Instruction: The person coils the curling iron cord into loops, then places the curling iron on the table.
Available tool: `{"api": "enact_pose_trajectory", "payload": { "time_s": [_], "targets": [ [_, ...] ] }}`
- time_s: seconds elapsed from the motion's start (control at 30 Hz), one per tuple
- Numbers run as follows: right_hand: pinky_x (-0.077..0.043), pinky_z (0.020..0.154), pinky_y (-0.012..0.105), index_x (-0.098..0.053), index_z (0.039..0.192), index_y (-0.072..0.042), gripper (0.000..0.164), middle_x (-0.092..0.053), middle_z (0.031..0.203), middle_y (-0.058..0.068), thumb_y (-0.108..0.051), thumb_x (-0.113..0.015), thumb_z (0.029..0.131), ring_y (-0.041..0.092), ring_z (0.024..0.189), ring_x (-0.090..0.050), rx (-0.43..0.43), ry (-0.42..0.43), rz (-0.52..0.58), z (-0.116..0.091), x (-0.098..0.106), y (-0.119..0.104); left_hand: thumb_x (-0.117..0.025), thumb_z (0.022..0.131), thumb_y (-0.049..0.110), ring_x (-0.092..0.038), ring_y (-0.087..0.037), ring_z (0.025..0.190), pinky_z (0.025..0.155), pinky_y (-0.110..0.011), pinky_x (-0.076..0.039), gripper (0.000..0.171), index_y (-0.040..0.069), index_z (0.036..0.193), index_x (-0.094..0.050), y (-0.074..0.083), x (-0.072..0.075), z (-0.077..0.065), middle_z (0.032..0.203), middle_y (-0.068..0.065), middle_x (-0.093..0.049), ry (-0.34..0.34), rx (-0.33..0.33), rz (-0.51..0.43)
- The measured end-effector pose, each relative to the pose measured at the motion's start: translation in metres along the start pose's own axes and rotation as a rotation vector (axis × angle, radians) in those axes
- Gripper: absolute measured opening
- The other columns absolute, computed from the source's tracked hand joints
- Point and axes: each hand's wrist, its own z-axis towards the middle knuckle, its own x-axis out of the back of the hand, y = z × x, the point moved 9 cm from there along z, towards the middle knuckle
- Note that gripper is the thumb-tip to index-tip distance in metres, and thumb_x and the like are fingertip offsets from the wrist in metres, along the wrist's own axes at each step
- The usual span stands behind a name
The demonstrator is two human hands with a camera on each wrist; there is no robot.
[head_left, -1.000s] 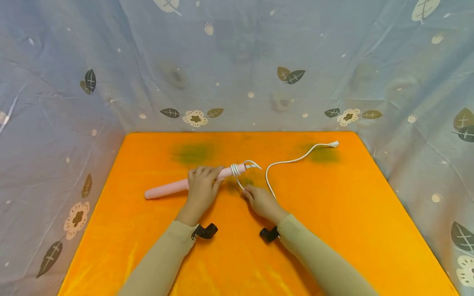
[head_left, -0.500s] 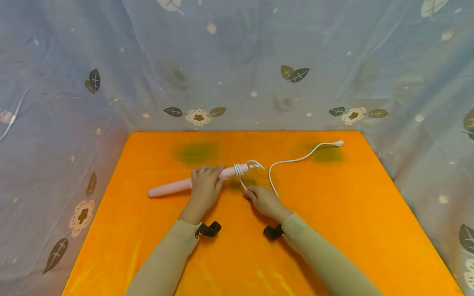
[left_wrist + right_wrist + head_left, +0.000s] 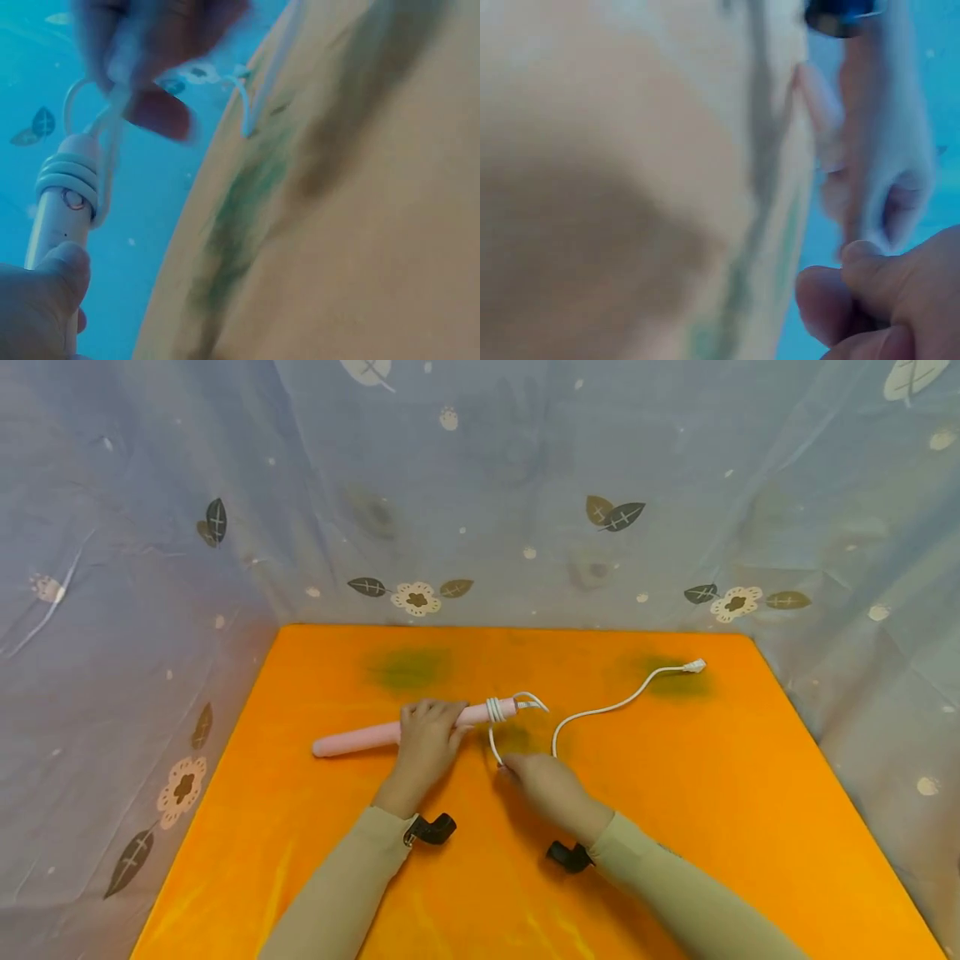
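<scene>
A pink curling iron (image 3: 356,742) lies slantwise on the orange table, its cord end to the right. My left hand (image 3: 427,743) grips it around the middle; in the left wrist view the thumb (image 3: 67,274) lies along the handle. Several turns of white cord (image 3: 495,709) are wrapped round the handle near that end. Between thumb and fingers, my right hand (image 3: 551,789) pinches the cord just below the turns. This hand is blurred in the left wrist view. In the right wrist view its fingers (image 3: 825,300) are curled, and the cord between them is hidden.
The loose cord (image 3: 600,710) runs from behind the right hand to a white plug (image 3: 695,667) at the back right. A patterned curtain (image 3: 525,485) surrounds the table (image 3: 660,827) at the back and sides. A black camera mount (image 3: 435,829) sits at the left wrist.
My right hand has drawn the cord slightly nearer to me, and the stretch leaving the turns hangs steeper. The left hand keeps its grip. The head view has shifted a little.
</scene>
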Motion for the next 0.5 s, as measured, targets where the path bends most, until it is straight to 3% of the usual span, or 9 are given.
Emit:
{"api": "enact_pose_trajectory", "payload": {
  "time_s": [0.13, 0.23, 0.37, 0.5],
  "targets": [
    [-0.038, 0.051, 0.025, -0.055, 0.076, -0.013, 0.021, -0.04, 0.058, -0.007, -0.013, -0.066, 0.093, 0.009, 0.052, -0.039, 0.056, 0.03, -0.02, 0.001, 0.015, -0.011, -0.068, 0.091, 0.03, -0.052, -0.028, 0.105, 0.091, -0.05, -0.031, 0.038, 0.012, 0.125, -0.066, 0.0, 0.0, -0.002, 0.113, -0.006, -0.067, -0.012, -0.006, 0.021],
    [-0.037, 0.052, 0.024, -0.058, 0.082, -0.01, 0.013, -0.044, 0.062, -0.006, -0.011, -0.064, 0.094, 0.008, 0.053, -0.039, 0.074, 0.002, -0.022, 0.0, 0.021, -0.015, -0.069, 0.091, 0.029, -0.052, -0.028, 0.106, 0.092, -0.05, -0.031, 0.038, 0.012, 0.125, -0.066, -0.001, 0.0, -0.003, 0.114, -0.006, -0.067, -0.012, -0.006, 0.02],
    [-0.038, 0.051, 0.025, -0.059, 0.09, -0.006, 0.008, -0.045, 0.063, -0.005, -0.01, -0.059, 0.097, 0.009, 0.052, -0.04, 0.047, -0.057, -0.037, -0.003, 0.028, -0.016, -0.069, 0.091, 0.029, -0.052, -0.029, 0.106, 0.092, -0.05, -0.03, 0.04, 0.011, 0.126, -0.064, -0.002, 0.0, -0.002, 0.115, -0.007, -0.067, -0.028, -0.003, 0.016],
    [-0.036, 0.048, 0.027, -0.053, 0.088, -0.006, 0.012, -0.04, 0.059, -0.004, -0.01, -0.057, 0.098, 0.01, 0.05, -0.038, 0.02, -0.087, -0.071, -0.006, 0.035, -0.017, -0.066, 0.093, 0.026, -0.051, -0.03, 0.107, 0.091, -0.051, -0.03, 0.041, 0.01, 0.131, -0.061, -0.004, -0.003, -0.001, 0.117, -0.008, -0.066, -0.073, 0.004, 0.042]
  ]
}}
